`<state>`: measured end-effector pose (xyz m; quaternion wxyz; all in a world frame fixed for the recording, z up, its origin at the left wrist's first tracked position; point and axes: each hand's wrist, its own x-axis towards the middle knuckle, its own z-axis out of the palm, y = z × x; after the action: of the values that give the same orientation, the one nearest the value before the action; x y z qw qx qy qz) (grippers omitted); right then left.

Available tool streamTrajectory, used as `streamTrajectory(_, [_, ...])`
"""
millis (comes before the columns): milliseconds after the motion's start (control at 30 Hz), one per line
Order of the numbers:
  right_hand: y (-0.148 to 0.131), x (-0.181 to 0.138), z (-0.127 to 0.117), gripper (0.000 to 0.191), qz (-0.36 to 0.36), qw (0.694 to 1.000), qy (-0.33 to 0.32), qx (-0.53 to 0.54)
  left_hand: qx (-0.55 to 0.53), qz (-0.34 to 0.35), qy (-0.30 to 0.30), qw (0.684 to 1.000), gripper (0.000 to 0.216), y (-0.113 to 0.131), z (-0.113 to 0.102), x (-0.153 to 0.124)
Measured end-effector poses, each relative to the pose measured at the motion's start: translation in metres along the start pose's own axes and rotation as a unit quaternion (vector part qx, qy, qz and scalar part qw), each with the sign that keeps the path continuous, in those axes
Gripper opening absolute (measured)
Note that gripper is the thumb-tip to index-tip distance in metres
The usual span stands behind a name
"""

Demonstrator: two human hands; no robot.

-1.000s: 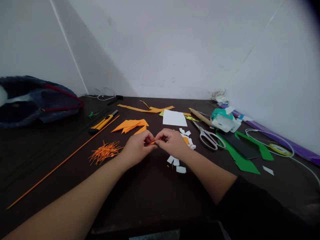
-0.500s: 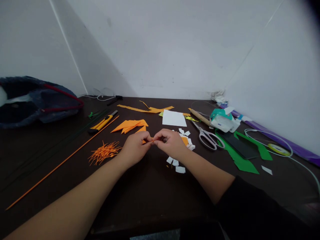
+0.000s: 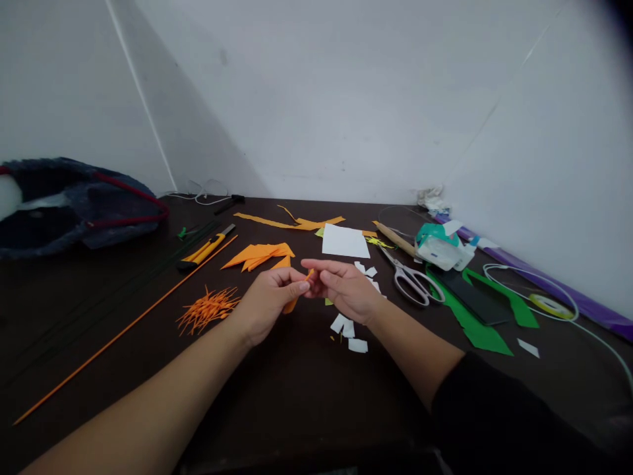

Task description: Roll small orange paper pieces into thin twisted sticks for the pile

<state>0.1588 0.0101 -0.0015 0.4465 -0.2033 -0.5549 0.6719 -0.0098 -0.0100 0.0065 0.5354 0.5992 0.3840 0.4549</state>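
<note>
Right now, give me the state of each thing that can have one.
Left hand, pinching orange paper
Right hand, open
Scissors, lying flat, blade gap unclear
Utility knife, grey tip exposed
White sheet, spread flat
Orange sheets, fanned
Orange strands, heaped loosely
Orange stick, straight
White scraps, scattered

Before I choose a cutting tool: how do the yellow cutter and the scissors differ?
The cutter has a straight yellow-and-black body; the scissors have pale looped handles. The cutter lies beyond the left hand, to its left, tip pointing away and right; the scissors lie right of the right hand, tip pointing away and left. Both rest on the dark table, unheld.
</note>
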Motion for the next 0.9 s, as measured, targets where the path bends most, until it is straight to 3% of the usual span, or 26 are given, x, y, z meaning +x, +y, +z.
streamTrajectory(100, [0.003,0.0,0.006,0.024,-0.009,1.0,-0.024,-0.006,-0.075,-0.008,-0.044,0.996,0.015,-0.002,0.001,-0.001])
streamTrajectory(233, [0.005,0.0,0.011,0.012,-0.05,0.998,-0.011,-0.02,-0.09,-0.029,-0.051,0.994,0.011,-0.003,0.003,-0.002])
streamTrajectory(400, [0.007,0.0,0.012,0.005,-0.062,0.997,0.036,-0.02,-0.028,-0.04,-0.033,0.998,0.016,-0.004,0.006,-0.001])
streamTrajectory(900, [0.016,0.005,0.014,0.023,-0.028,0.997,0.068,0.019,0.134,-0.005,-0.016,0.991,0.016,-0.001,0.001,-0.005])
